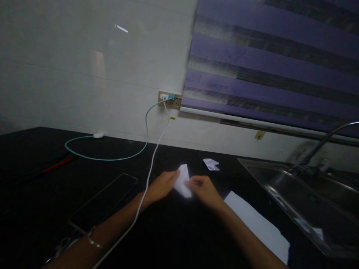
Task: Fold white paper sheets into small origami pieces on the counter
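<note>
A small folded piece of white paper (183,182) is between my two hands, above the dark countertop. My left hand (163,184) grips its left edge, with the thumb lying along the top. At the right edge, the fingers of my right hand (202,187) pinch the paper and are curled in. A white cable passes over my left forearm. Just beyond my right hand lies another folded paper piece (211,164). Sheets of white paper (256,224) rest on the counter, partly hidden by my right forearm.
To the left lies a phone (103,201). A teal cable (112,159) and a white cable (151,164) run from a wall socket (178,101). On the right is a steel sink (269,183) with a curved faucet (319,144). A purple striped blind (252,48) hangs behind.
</note>
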A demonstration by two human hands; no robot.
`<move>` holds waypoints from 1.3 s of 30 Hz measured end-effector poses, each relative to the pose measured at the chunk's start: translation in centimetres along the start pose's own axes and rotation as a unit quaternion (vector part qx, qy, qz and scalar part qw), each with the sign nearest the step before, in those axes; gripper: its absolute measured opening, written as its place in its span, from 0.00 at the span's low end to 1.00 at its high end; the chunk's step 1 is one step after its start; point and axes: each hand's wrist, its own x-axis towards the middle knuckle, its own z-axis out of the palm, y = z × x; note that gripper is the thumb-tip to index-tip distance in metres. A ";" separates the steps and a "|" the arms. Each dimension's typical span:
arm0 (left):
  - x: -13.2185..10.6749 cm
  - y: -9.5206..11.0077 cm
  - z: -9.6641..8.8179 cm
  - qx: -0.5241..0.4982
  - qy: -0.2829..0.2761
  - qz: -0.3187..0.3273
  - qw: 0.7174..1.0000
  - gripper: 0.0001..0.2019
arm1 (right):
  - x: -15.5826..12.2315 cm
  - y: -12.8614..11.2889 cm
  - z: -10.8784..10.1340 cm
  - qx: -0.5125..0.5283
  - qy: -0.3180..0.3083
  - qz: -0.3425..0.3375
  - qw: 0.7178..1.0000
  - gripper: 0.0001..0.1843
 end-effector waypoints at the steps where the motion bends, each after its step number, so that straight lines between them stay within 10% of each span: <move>1: -0.1 0.1 0.0 0.016 0.002 0.003 1.000 0.24 | 0.0 0.1 0.1 -0.002 0.002 -0.005 1.000 0.17; 10: -0.3 2.4 -0.1 0.075 0.182 0.001 0.980 0.16 | -0.5 -0.1 0.4 -0.202 0.066 -0.111 0.971 0.15; 18: 0.1 1.5 1.0 -0.176 0.006 0.006 0.984 0.17 | -1.0 -0.5 1.0 -0.218 0.027 -0.175 0.960 0.13; 39: 0.6 1.0 0.8 -0.341 -0.005 -0.021 0.940 0.16 | -0.4 -0.1 0.9 0.074 -0.004 -0.067 0.995 0.09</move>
